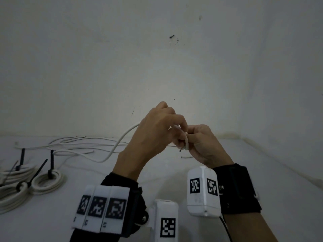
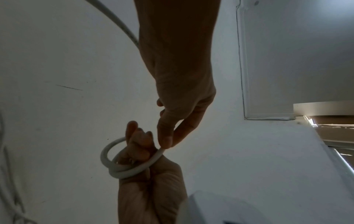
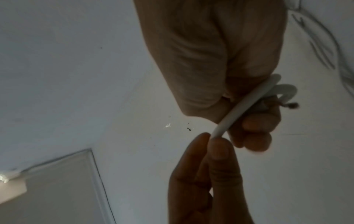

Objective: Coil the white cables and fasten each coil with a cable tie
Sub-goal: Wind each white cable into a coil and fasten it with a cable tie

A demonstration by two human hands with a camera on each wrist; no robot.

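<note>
Winding white cable [image 1: 111, 151] above tabletop [image 1: 244, 172] | left hand [image 1: 153, 135] pinches feed strand | right hand [image 1: 202, 145] clamps 2 small loops | light, springy; grip where turns cross

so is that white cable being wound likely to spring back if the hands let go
Probably, somewhat. The round white cable holds smooth small loops only while the left hand and right hand pinch it. Its free length sags in a soft curve, so it seems flexible yet springy. The tied white coil needed a tie.
</note>
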